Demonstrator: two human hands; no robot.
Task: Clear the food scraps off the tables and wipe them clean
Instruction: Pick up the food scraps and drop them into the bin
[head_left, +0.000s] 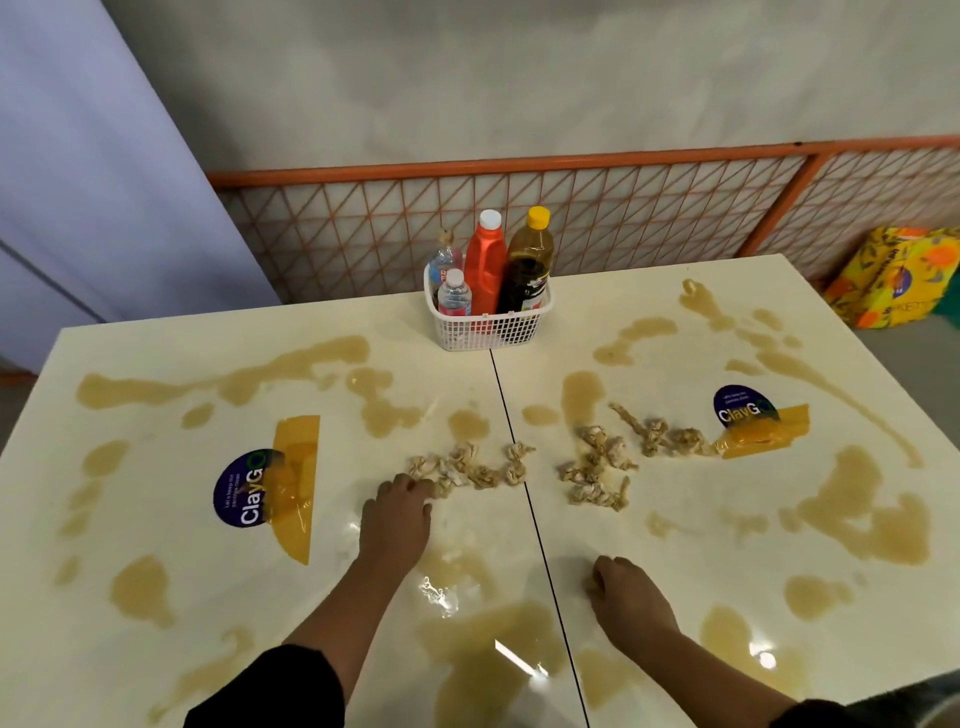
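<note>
Two cream tables stand side by side, the left table (171, 597) and the right table (701, 525), both smeared with brown liquid puddles. Pale, twisted food scraps lie in two heaps: one pile (470, 470) on the left table by the seam, another pile (618, 462) on the right table. My left hand (397, 512) reaches over the left table, its fingertips touching the near end of the left scrap pile. My right hand (628, 592) rests on the right table near the seam, fingers curled under, with nothing visible in it.
A white plastic basket (488, 325) with several bottles stands at the far edge across the seam. Round ClayGo stickers (244, 491) (743, 405) under yellow tape mark each table. An orange mesh fence (571, 218) runs behind. A yellow printed bag (898, 278) sits on the floor, far right.
</note>
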